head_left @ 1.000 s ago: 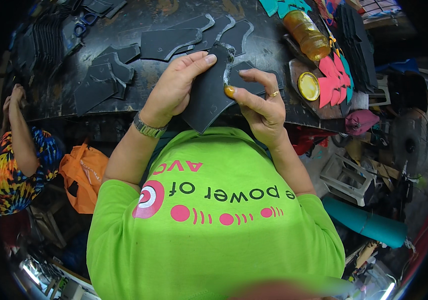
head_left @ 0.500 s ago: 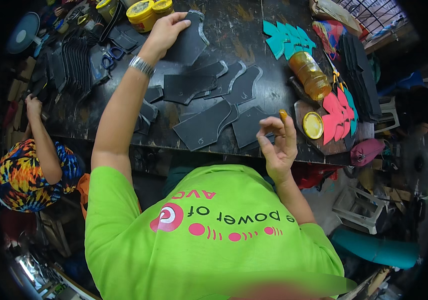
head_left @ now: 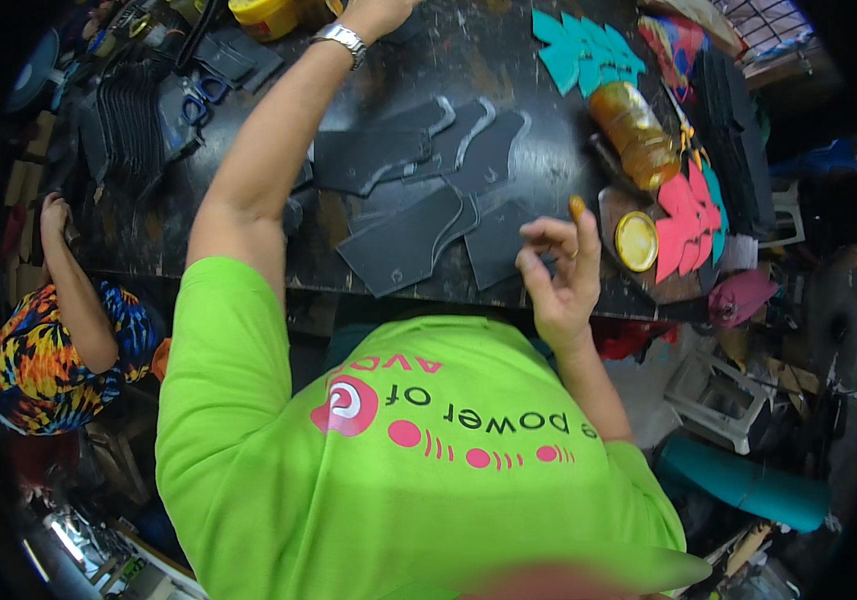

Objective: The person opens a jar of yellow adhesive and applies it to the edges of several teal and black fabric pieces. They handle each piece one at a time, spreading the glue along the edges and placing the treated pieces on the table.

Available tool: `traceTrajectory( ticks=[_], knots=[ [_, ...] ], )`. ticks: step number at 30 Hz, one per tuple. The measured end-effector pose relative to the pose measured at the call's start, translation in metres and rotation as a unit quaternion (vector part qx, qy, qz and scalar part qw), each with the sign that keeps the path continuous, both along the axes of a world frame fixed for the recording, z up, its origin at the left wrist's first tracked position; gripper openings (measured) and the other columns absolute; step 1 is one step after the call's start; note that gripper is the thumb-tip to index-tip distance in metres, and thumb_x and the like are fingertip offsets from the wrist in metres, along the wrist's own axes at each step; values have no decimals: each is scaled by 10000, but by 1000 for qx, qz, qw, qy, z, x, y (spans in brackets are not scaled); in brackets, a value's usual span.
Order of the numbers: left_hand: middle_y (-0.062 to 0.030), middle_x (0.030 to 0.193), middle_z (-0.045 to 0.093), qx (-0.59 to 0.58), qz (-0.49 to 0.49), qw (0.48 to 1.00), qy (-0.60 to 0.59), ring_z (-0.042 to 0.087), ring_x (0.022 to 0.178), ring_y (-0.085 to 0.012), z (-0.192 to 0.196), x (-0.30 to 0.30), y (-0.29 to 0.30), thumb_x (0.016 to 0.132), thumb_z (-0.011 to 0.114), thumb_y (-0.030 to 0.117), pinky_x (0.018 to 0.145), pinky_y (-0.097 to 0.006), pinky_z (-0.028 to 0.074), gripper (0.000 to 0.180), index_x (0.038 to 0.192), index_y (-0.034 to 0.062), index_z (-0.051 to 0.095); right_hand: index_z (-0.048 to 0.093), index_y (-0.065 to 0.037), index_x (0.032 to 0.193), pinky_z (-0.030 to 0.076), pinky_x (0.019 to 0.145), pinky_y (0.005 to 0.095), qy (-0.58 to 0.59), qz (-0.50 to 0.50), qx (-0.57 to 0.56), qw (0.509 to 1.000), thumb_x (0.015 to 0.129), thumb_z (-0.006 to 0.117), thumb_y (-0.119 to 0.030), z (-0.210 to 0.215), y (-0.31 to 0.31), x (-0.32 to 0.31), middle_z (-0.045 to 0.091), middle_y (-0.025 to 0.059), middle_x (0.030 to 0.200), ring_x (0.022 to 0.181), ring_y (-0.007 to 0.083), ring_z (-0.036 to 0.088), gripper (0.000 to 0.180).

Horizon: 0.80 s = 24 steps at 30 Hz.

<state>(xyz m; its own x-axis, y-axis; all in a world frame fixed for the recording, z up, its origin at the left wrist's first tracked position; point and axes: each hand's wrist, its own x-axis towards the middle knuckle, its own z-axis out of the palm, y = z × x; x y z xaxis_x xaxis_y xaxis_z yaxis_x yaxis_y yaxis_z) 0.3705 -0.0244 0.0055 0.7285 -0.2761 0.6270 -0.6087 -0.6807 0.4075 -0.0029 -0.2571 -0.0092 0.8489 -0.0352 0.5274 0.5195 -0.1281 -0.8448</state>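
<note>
Left hand [head_left: 377, 16]: at top edge of frame, left of centre, partly cut off. Its fingers run out of view, so can't tell whether spread or pinching, or what they hold. Left arm reaches far out, elbow bent, up across the table [head_left: 509, 65]; silver metal-link watch [head_left: 342, 42] on the wrist.

Right hand [head_left: 561, 285]: right of centre, raised near the table's front edge, forearm up from lower right. Fingers loosely curled and parted, index pointing up, thumb off the index; nothing gripped. Index fingertip [head_left: 577, 208] coated in amber sticky stuff.

Flat black sheet pieces with curved, pale-smeared edges [head_left: 407, 240]: mid-frame on the table, several overlapping, the nearest to the right hand just left of it.

Right of that hand: round yellow lid [head_left: 637, 241], pink cut-out pieces [head_left: 682, 225]; above, clear jar with amber contents [head_left: 635, 135], lying tilted. Teal zigzag pieces [head_left: 581, 60] upper right. Blue-handled scissors [head_left: 201, 103] upper left.
</note>
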Motion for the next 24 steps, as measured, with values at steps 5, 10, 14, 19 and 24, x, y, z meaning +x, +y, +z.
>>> traceTrajectory(
  ticks=[5, 10, 14, 19, 24],
  knots=[
    [-131, 1103, 732, 97, -206, 957, 183, 712, 983, -247, 44, -161, 5, 901, 739, 316, 852, -354, 551, 379, 1147, 28, 720, 389, -57, 1524, 498, 816, 269, -5, -96, -23, 995, 885, 649, 100, 12, -15, 4, 629, 117, 1133, 922, 140, 586, 707],
    [-122, 1173, 618, 169, -90, 958, 214, 584, 1109, -333, 48, -299, 17, 754, 844, 279, 953, -423, 460, 602, 1275, 62, 635, 738, -44, 1100, 471, 805, 291, 7, -296, -184, 937, 847, 690, 78, 35, -58, 6, 600, 89, 1051, 927, 189, 582, 285],
    [-106, 1199, 596, 148, -28, 964, 218, 563, 1120, -310, 30, -326, 11, 750, 849, 243, 923, -403, 441, 631, 1307, 76, 604, 726, -80, 1179, 474, 861, 407, 21, -371, -348, 861, 804, 613, -7, 44, -104, 19, 587, 137, 1028, 971, 295, 576, 398],
    [-93, 1175, 605, 75, -27, 975, 209, 565, 1104, -306, 16, -329, 11, 722, 869, 192, 924, -402, 423, 619, 1271, 91, 601, 716, -140, 1243, 469, 819, 458, 91, -375, -435, 814, 759, 605, -55, 35, -124, 34, 601, 155, 998, 936, 323, 570, 503],
    [-107, 1040, 681, 11, -45, 972, 232, 644, 965, -289, 20, -327, 11, 757, 850, 134, 858, -379, 480, 557, 1251, 60, 604, 736, -158, 1215, 467, 804, 461, 130, -361, -470, 795, 787, 607, -110, 26, -118, 38, 617, 119, 988, 926, 319, 569, 450]
  ],
)
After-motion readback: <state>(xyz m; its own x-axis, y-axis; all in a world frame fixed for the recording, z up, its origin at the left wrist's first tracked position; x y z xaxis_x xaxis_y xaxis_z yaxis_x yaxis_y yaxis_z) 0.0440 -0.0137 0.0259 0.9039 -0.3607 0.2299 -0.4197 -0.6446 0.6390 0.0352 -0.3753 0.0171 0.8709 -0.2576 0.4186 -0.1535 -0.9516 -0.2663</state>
